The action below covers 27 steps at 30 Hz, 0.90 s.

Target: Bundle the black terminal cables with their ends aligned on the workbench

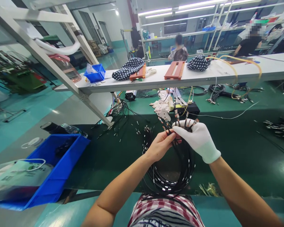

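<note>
A coiled bundle of black cables [186, 170] with white markers lies at the front of the green bench. My bare left hand [159, 145] is closed around several cables near their ends. Opposite it, my right hand [198, 138], in a white glove, also grips the cables, its thumb meeting the left fingers. Copper-coloured and silvery connectors [177, 117] stick up above both hands. Left of my left hand stand more cable ends [146, 132] with pale tips. Which cable each fingertip pinches is hidden.
A blue bin [68, 157] holding a bag stands at the left. White gloves [162, 102] and a black box [190, 108] lie behind my hands. A white shelf [153, 82] crosses above the bench. More cables [281, 126] lie at the right. Two people sit beyond.
</note>
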Motion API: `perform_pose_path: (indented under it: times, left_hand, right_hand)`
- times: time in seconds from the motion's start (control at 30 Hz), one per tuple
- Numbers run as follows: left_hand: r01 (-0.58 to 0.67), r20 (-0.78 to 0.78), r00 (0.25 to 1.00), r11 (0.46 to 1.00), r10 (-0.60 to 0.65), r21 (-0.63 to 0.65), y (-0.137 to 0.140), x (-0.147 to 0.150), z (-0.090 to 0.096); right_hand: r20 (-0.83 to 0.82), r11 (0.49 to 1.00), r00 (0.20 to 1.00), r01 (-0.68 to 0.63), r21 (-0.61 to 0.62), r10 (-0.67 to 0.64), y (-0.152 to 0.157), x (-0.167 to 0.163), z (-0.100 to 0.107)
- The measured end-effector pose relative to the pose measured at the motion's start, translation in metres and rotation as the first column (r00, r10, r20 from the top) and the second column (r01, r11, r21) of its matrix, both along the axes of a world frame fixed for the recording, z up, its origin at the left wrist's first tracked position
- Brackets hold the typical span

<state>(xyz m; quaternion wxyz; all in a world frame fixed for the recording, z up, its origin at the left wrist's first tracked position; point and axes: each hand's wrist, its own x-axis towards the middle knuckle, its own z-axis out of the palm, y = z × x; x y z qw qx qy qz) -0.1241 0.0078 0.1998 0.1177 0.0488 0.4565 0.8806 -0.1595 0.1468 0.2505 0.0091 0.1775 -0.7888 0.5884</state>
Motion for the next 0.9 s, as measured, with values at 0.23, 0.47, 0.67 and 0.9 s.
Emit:
perform_pose_path:
  times: [0.23,0.47,0.67,0.9]
  left_hand:
    - [-0.050,-0.020,0.999,0.994,0.048,-0.094,0.001,0.000,0.002]
    - [-0.180,-0.164,0.977,0.938,0.136,-0.295,0.005,-0.005,-0.005]
    - [-0.212,-0.203,0.967,0.924,0.152,-0.318,0.005,-0.004,-0.001]
    - [-0.193,-0.144,0.977,0.935,0.156,-0.298,0.003,-0.002,-0.001]
  right_hand:
    - [-0.031,1.000,0.999,-0.019,0.015,0.019,0.002,-0.003,-0.006]
    - [0.077,0.998,0.997,-0.017,-0.065,0.022,-0.001,0.001,-0.007]
    - [0.065,0.998,0.998,-0.010,-0.058,0.014,0.002,0.001,-0.005]
    - [0.092,0.993,0.995,-0.019,-0.113,0.030,0.006,0.001,-0.011]
